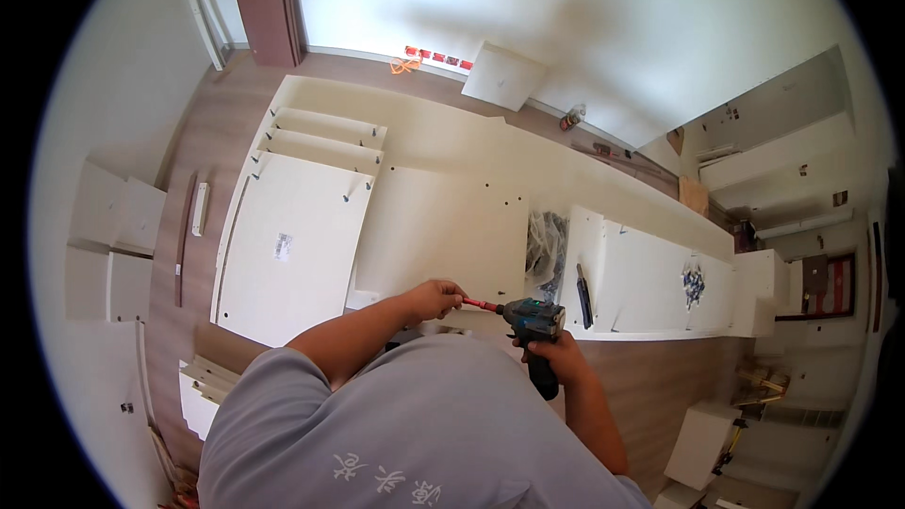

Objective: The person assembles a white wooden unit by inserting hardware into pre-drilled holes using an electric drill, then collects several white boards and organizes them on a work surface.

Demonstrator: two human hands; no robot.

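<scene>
My right hand [560, 356] is wrapped round the handle of a black and teal cordless drill [535, 319], its nose pointing left. A long red driver bit [484, 304] sticks out of the chuck. The fingertips of my left hand [436, 302] are pinched at the bit's far end; whether they also hold a screw is too small to tell. Both hands are above the near edge of a white panel [443, 236] with small dark holes. Right of the drill lies a black utility knife [584, 296].
Narrow white boards [325, 141] with upright dowel screws lie at left, beside a labelled panel [302, 236]. A clear plastic bag of hardware [546, 250] and a pile of metal fittings [693, 281] rest at right. Brown panels [261, 14] lean against the far wall.
</scene>
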